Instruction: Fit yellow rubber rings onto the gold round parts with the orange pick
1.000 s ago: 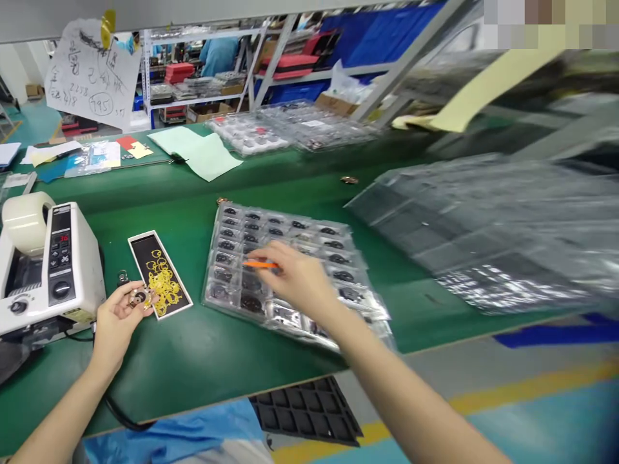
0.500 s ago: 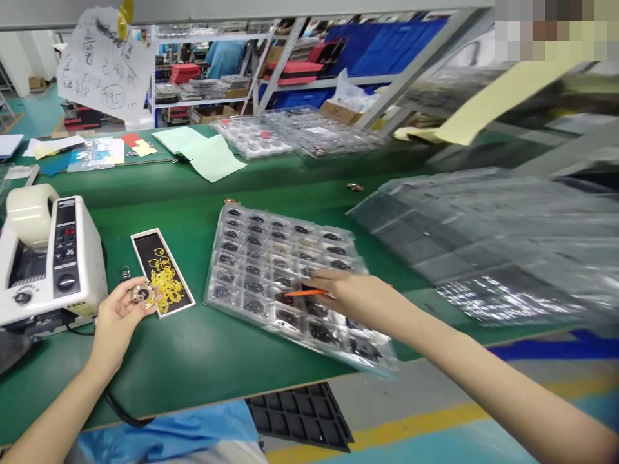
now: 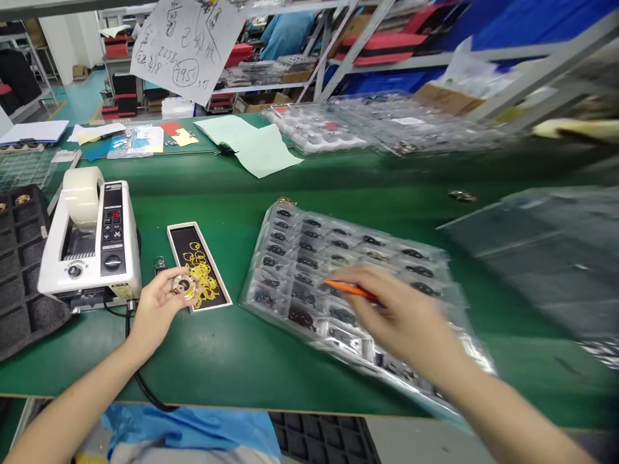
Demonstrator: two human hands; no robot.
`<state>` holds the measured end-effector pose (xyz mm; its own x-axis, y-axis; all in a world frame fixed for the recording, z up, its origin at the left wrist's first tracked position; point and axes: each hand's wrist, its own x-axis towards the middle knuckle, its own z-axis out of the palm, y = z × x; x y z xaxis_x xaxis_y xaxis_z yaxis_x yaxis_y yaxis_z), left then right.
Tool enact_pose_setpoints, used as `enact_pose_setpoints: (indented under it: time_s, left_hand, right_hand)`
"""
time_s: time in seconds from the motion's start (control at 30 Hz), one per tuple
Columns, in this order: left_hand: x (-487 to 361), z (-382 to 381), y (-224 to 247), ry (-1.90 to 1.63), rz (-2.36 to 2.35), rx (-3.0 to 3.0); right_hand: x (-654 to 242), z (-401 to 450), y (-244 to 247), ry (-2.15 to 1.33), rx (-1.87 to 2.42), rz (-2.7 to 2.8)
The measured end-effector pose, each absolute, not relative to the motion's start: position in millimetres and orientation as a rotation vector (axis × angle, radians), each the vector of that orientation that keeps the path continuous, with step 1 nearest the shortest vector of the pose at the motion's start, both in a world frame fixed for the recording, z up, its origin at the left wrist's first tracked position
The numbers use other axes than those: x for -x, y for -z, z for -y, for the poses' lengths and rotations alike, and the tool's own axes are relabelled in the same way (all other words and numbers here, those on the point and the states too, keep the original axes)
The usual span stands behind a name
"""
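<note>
Near the white box, my left hand (image 3: 153,312) pinches a round gold-rimmed watch case (image 3: 184,287) between thumb and fingers. Yellow rings (image 3: 207,277) lie heaped in that shallow box (image 3: 224,304), just right of the case. My right hand (image 3: 403,319), smeared by motion, is closed on a slim orange tool (image 3: 349,289) whose exact kind I cannot make out. The tool points left over a clear plastic tray (image 3: 261,316) with small dark parts in its compartments. My right hand and forearm hide part of the tray.
A white tape dispenser (image 3: 123,219) stands at the left, beside a dark compartment tray (image 3: 24,270). Stacked clear trays (image 3: 541,258) lie at the right. A small metal piece (image 3: 461,196) rests behind the tray. Green paper (image 3: 261,151) lies on the back ledge.
The view has swung left, so the bench appears shifted right. My right hand looks larger and more blurred over the tray, still gripping the orange tool. The watch case stays in my left hand.
</note>
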<state>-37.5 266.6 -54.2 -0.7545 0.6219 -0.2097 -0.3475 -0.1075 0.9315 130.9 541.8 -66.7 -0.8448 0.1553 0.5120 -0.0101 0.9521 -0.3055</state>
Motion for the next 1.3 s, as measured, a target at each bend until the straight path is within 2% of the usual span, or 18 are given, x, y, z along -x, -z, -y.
enact_pose_setpoints:
  time_s: [0.13, 0.3, 0.47, 0.73, 1.03, 1.3]
  left_hand:
    - [37, -267, 57, -1.921, -1.513, -0.300]
    - [36, -267, 58, -1.937, -1.537, -0.336]
    - [34, -267, 55, -1.944, -1.497, -0.410]
    - [28, -268, 57, -1.883, -1.551, -0.485]
    - [26, -269, 54, -1.853, -1.594, -0.474]
    - [25, -269, 58, -1.861, -1.591, -0.433]
  right_hand:
    - [-75, -464, 50, -0.879, -0.025, 2.369]
    - [-30, -414, 51, -1.441, 0.076, 2.250]
    - [-23, -405, 64, -1.715, 0.242, 2.091]
    - [-29, -402, 69, -1.765, 0.274, 2.003]
    - [-30, -391, 74, -1.486, 0.309, 1.997]
    - [-29, -389, 76, -1.370, 0.300, 2.044]
